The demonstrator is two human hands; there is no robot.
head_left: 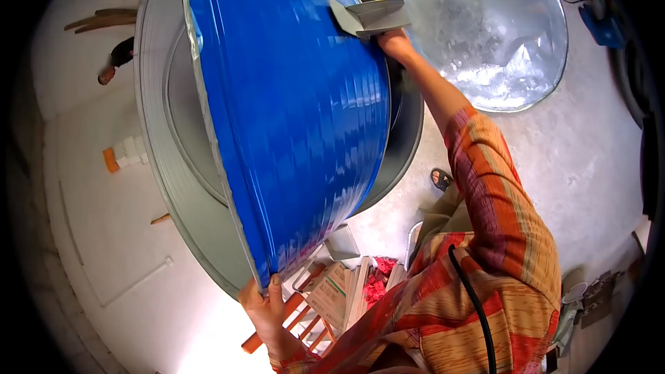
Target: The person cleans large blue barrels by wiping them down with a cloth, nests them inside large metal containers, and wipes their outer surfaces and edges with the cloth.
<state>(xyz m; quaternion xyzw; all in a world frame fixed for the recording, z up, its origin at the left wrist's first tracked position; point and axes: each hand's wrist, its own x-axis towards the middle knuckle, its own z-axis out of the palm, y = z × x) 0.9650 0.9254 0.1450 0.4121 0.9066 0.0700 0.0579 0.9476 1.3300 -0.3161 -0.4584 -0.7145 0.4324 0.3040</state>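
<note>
Head view: caught which step? Held what, and where?

Judged as mid-handling of the blue shell (291,97), tilted across the grey round vessel (211,225), with a long open edge facing the vessel's left rim. Grasped the shell's lower-left corner in the left hand (263,308), thumb over the lip. Had the right hand (395,43) up against the grey bracket (367,17) at the shell's upper-right edge.

Gripped on the right, or just rested?

Couldn't tell, with fingers hidden behind the bracket.

Called for what next?

Probably called for even support at both ends and a firm hold on that corner. Risked a twist otherwise, at a guess.

Spotted anything in containers?

Saw stepped rings inside the vessel's left rim; couldn't see beneath the shell. Noted a silvery disc (485,62) on the floor (589,159) past the vessel's right rim, with dark patches and glare; couldn't tell pan from sheet. Logged a cardboard box (329,298) below the vessel's bottom edge, near red scraps (377,280); couldn't see inside.
</note>
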